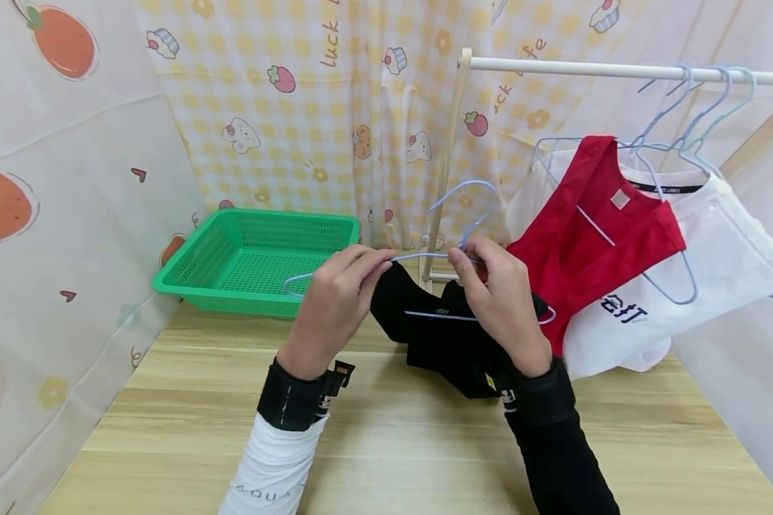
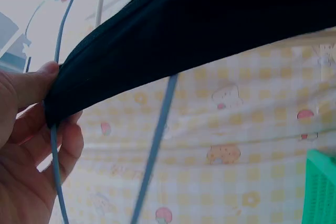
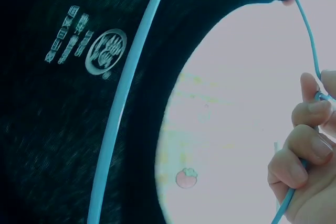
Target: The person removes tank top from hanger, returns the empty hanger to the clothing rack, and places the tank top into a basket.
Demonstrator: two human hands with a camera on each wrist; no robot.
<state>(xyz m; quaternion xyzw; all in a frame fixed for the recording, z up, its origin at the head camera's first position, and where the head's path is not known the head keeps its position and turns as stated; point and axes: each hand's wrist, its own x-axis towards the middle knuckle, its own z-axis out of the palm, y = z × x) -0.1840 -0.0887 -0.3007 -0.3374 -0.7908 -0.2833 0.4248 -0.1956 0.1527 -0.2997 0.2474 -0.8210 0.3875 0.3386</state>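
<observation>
A blue wire hanger is held up over the table, its hook upward beside the rack. My left hand pinches a black top at its shoulder edge together with the hanger's upper wire. In the left wrist view, the wire runs under the black cloth between thumb and fingers. My right hand grips the hanger just below its hook, as the curled fingers in the right wrist view show. The top hangs down, its lower part near the table. The hanger's lower bar crosses in front of the printed neck label.
Behind my left hand stands a green plastic basket. At the right, a rack with a white rail carries a red vest and a white T-shirt on hangers. Patterned curtains surround the wooden table.
</observation>
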